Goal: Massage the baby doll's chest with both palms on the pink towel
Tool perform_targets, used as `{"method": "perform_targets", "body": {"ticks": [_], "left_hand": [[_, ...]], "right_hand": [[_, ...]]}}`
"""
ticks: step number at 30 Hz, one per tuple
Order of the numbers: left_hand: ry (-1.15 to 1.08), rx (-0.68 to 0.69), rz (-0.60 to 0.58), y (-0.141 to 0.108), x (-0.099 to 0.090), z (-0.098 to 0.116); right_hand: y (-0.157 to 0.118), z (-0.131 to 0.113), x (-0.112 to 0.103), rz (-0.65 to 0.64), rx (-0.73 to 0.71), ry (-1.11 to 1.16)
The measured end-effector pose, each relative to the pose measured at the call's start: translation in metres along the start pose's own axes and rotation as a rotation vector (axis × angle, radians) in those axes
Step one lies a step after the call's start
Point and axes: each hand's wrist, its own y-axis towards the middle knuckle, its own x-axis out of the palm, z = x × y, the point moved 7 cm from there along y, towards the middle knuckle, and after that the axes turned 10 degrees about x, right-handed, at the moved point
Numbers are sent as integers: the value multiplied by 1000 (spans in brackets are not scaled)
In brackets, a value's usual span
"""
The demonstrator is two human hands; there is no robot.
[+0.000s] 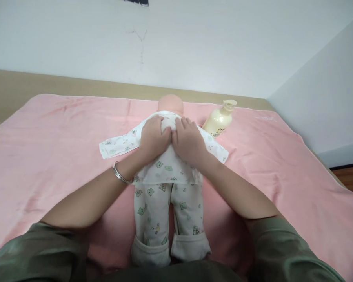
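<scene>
A baby doll point(170, 104) lies on the pink blanket with the back of its bald head toward the wall. It wears a white printed top point(167, 172) and matching trousers point(153, 211) with folded cuffs. My left hand point(154, 135) rests flat on the upper back of the top, left of the middle. Beside it, my right hand point(189, 139) lies flat on the upper back at the right. The thumbs meet near the centre, and the fingers point toward the doll's head. Both palms cover part of the cloth. A silver bangle point(121, 172) is on my left wrist.
A cream pump bottle point(219, 119) leans at a tilt right of the doll's head, near its sleeve. The pink blanket point(61, 156) covers a wooden surface point(76, 84). Behind stands a white wall point(179, 47), with another wall point(332, 86) at the right.
</scene>
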Motion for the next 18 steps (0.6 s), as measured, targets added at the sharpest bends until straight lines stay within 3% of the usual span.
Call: {"method": "perform_targets", "body": {"ticks": [3,5,12,15,18], "left_hand": [[-44,-79,-29,11,0,-18],[-19,-72,-46,10,-2,-15],[192,167,-92,-19,-4,34],[157,160,-104,-13,0,28],[78,74,-101,1,2,7]], "right_hand": [[-28,-32,-4,35,-174,-37],[-31,-38,-2,10,-234,6],[29,20,10,-77,60,171],[32,21,9,-60,65,152],[11,5,4,-12,36,64]]}}
